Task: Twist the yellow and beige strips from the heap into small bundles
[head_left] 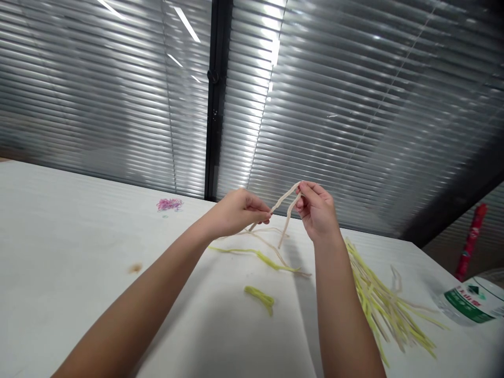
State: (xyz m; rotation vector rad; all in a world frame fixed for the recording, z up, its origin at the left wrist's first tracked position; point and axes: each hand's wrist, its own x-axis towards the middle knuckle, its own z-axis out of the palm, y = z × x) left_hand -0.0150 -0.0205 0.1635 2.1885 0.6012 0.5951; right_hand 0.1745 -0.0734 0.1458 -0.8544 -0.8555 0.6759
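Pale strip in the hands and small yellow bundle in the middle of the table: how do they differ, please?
The pale strip is off-white; the yellow bundle is yellow-green.
The pale strip is raised between left hand and right hand; the yellow bundle lies on the table.
The pale strip has one sharp bend; the yellow bundle is compactly gathered.

A cream pipe cleaner (pixel 284 198), thin and slightly wavy, is held off the tabletop (pixel 90 231), slanting down from the pinched right fingertips (pixel 307 190) to the left fingertips (pixel 263 216), with a short end poking out below the left ones. A second cream length (pixel 289 219) hangs from the right fingertips, kinked partway and loose at its lower tip; whether the two join inside that pinch is hidden.
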